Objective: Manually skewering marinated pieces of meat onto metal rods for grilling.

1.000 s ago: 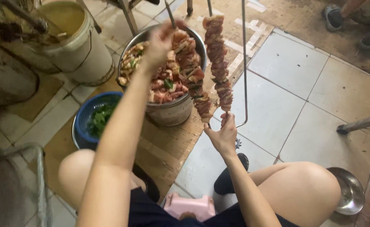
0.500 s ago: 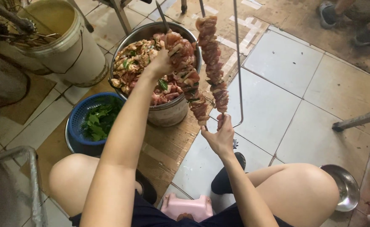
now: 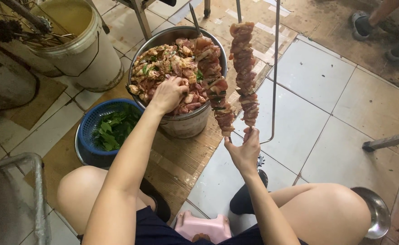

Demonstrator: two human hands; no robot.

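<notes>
The pot [image 3: 181, 122] stands on cardboard [image 3: 177, 154] on the floor [image 3: 326, 113], ahead of the knees, with meat [image 3: 163, 63] in it. The left hand [image 3: 167, 93] rests in the meat. Left of the pot sits a basket [image 3: 93, 120] holding greens [image 3: 113, 129], inside a basin [image 3: 83, 156]. Behind them stands a bucket [image 3: 86, 50]. Right of the pot, the right hand [image 3: 245, 152] holds up skewers [image 3: 229, 77]. A bowl [image 3: 379, 213] lies beside the right knee, a stool [image 3: 204, 227] between the legs.

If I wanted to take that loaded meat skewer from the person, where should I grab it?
Probably at the bare lower end of the meat skewer, coming from below, beside where the right hand grips it. The prongs stand nearly upright with sharp tips on top, and meat covers the middle. The left hand is in the metal pot.
</notes>
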